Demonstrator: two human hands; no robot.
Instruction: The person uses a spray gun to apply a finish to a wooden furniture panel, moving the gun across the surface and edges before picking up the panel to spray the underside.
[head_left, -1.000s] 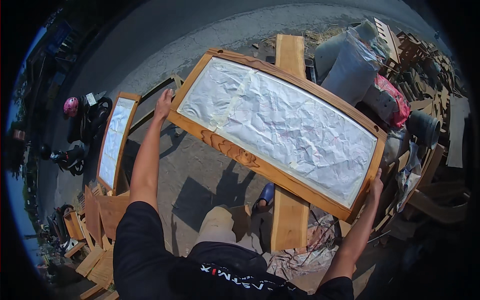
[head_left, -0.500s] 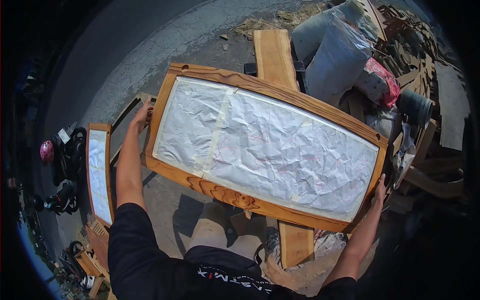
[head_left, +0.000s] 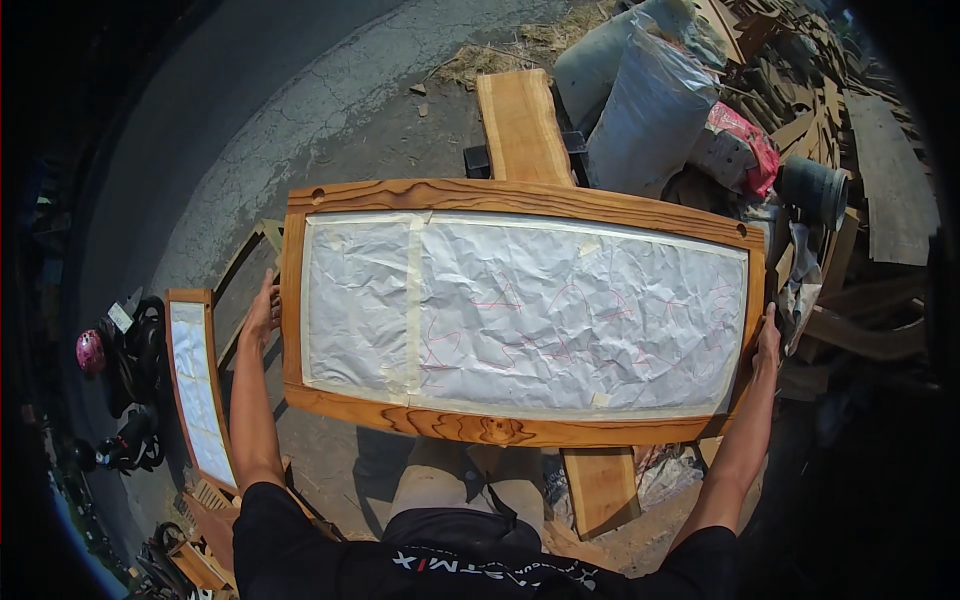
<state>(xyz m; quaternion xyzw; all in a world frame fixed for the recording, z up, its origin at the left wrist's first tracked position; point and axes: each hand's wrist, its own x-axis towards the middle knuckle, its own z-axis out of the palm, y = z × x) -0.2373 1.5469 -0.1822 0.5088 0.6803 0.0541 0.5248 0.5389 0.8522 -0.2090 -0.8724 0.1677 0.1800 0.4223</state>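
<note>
Held out in front of me is a large wooden frame (head_left: 500, 430), varnished brown with strong grain. Its middle is covered by crumpled white paper (head_left: 560, 320), edged with pale masking tape and marked with red pen lines. My left hand (head_left: 264, 308) grips the frame's left side, its fingers partly tucked behind the edge. At the opposite end, my right hand (head_left: 767, 345) clasps the right side, with most fingers hidden behind the wood. Below the frame passes a wooden plank (head_left: 524, 125), showing beyond its far edge and again near my legs.
Another paper-covered wooden frame (head_left: 196, 390) stands at the left, near parked motorbikes (head_left: 130, 400). Stuffed sacks (head_left: 650, 110), a dark bucket (head_left: 813, 190) and a heap of scrap wood (head_left: 830, 90) crowd the right. Paved road (head_left: 250, 100) runs along the far left.
The frame has turned counterclockwise from a slant to nearly level, its right end rising in view and its left end dropping. Both hands have kept their grip.
</note>
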